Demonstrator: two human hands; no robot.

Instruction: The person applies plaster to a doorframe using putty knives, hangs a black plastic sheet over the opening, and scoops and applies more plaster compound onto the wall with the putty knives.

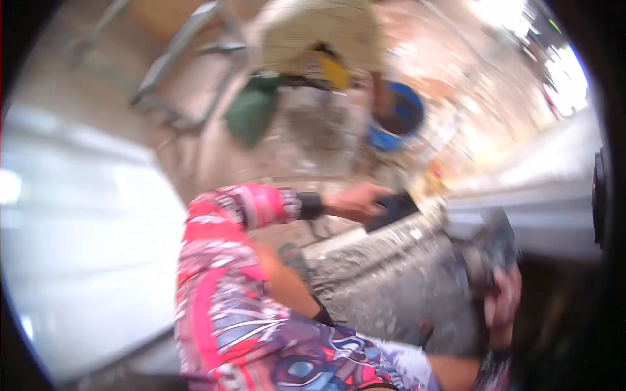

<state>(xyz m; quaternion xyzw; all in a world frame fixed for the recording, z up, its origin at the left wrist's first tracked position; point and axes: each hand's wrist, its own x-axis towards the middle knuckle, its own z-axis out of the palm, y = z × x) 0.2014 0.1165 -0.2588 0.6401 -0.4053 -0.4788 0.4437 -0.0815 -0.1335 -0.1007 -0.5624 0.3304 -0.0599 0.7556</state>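
My left hand (357, 201), in a black wristband and pink patterned sleeve, reaches out over the far end of a rough grey cement-covered surface (404, 296). Its fingers are closed on a dark flat rectangular piece (398, 211). Closer to me, on the right, my right hand (503, 300) is wrapped round a grey flat-bladed tool (494, 240) that looks like a trowel, held up at that surface's right side. Motion blur hides its exact shape. Wet-looking grey mortar (372, 251) lies in a ridge along the surface's far edge.
Beyond the ledge a person in beige (319, 32) bends down, one arm in a blue bucket (399, 117). Beside them are a green sack (253, 111) and a grey mound (316, 130). A metal frame (182, 49) stands far left; a white panel (85, 247) fills the left.
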